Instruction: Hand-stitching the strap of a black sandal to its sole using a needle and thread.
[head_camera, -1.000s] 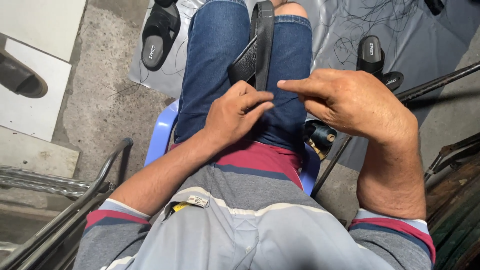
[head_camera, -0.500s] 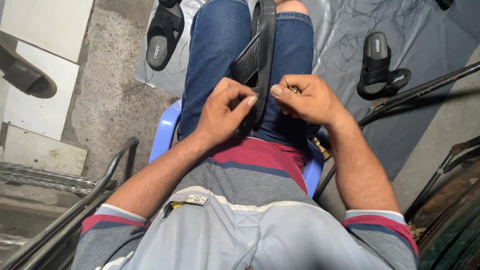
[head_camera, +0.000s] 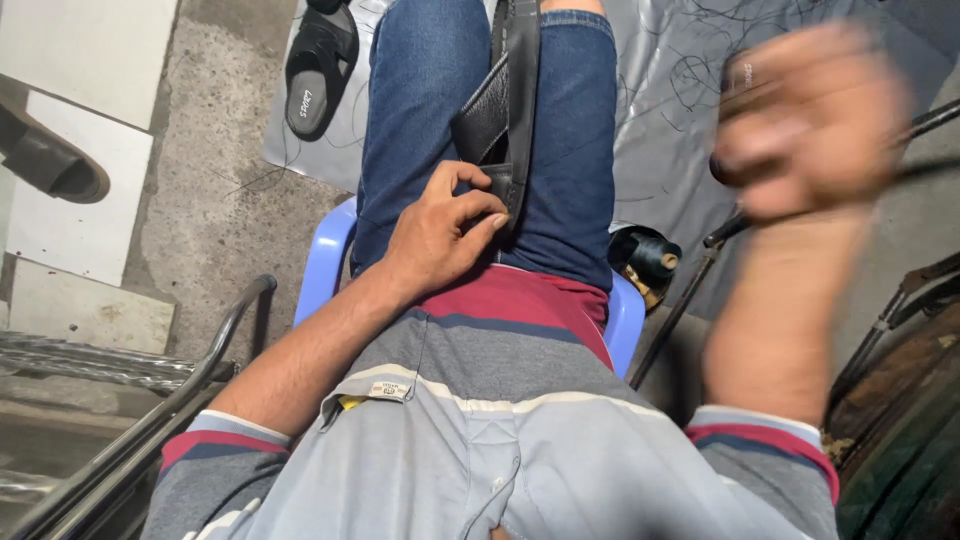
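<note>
I sit on a blue plastic stool (head_camera: 320, 265) in blue jeans. A black leather sandal (head_camera: 505, 110) stands on edge between my thighs. My left hand (head_camera: 445, 235) rests on my lap and grips the sandal's near end, thumb and fingers on its strap. My right hand (head_camera: 810, 120) is lifted high at the upper right, far from the sandal. It is heavily blurred with its fingers curled, and whether it holds anything is unclear.
A black sandal (head_camera: 318, 70) lies on the grey sheet (head_camera: 670, 80) beyond my left knee. A black thread spool (head_camera: 648, 258) sits by my right hip. A curved metal bar (head_camera: 200, 370) runs at lower left. A dark shoe (head_camera: 50, 160) lies on pale tiles.
My right hand has left the sandal, where it was pinching at the strap, and swung up and to the right. My left hand has stayed on the sandal.
</note>
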